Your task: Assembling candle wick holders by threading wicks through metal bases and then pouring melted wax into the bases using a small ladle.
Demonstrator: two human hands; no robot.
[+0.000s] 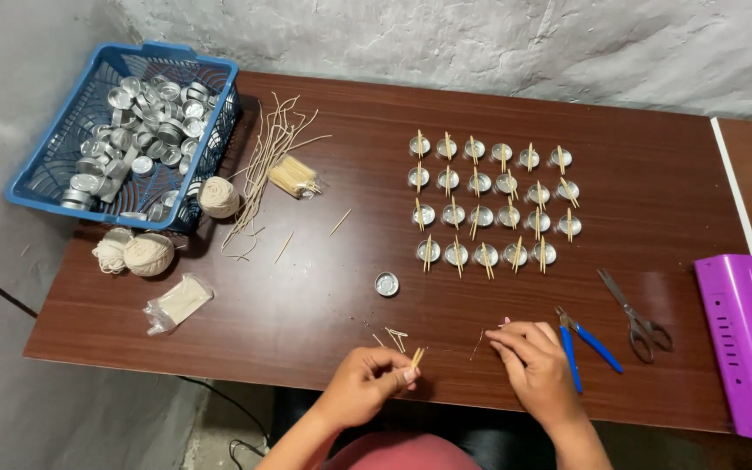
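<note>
Left hand [367, 380] pinching two short sticks [416, 356] at the worktop's [306, 305] near edge.
Right hand [534, 359] fingers pressed down, probably on a wick; keep sticks parallel and tight.

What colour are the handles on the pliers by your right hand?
Blue: the pliers have blue handles, seen in the head view.

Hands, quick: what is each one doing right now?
Left hand: closed, pinching small wooden sticks.
Right hand: fingers curled down on the table; whether it holds anything cannot be told.
</note>
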